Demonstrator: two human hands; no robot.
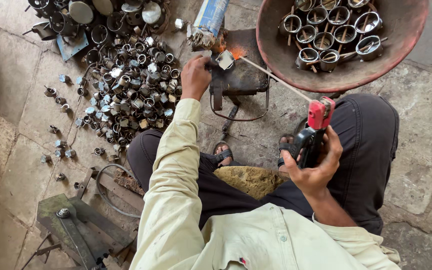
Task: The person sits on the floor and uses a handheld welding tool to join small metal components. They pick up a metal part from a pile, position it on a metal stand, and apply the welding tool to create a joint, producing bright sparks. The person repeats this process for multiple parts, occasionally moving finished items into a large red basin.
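Note:
My left hand (195, 76) reaches forward and pinches a small shiny metal piece (225, 59) on a dark, scorched metal block (241, 75). My right hand (316, 167) grips a welding electrode holder (314, 131) with a red head and black handle. Its thin rod (273, 78) slants up and left to the metal piece, where an orange glow (236, 51) shows at the tip. I sit low, with dark trousers and sandals visible below.
A heap of small metal ring parts (131, 85) covers the stone floor at left. A large reddish pan (341, 75) at upper right holds several finished cups with handles. A green metal jig (76, 225) lies at lower left.

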